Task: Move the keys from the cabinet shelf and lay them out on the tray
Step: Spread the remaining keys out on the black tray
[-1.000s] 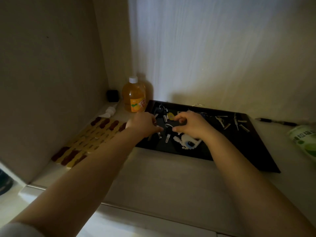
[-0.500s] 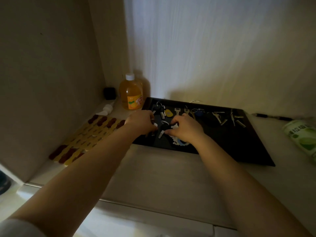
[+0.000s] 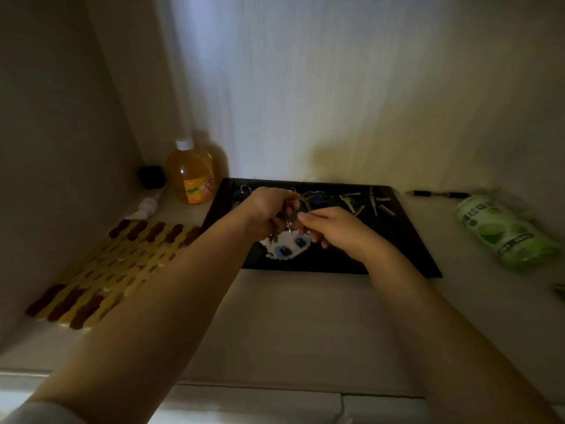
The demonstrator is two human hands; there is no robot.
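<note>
A black tray lies on the cabinet shelf against the back wall. Over its left half my left hand is closed around a bunch of keys that dangles below the fingers. My right hand pinches the same bunch from the right. Below the hands, a white pixel-bead charm with blue eyes rests on the tray. Several silver keys lie spread in the tray's back right part. A blue key fob lies behind my hands. More keys at the back left are mostly hidden by my left hand.
An orange drink bottle stands left of the tray, with a small black cube and a white pump nozzle beside it. A yellow-and-brown mat covers the shelf's left side. A green packet and a pen lie to the right.
Both hands have lifted slightly off the tray with the key bunch between them; the white bead charm, earlier partly under my right hand, now shows more fully. The camera has moved closer.
</note>
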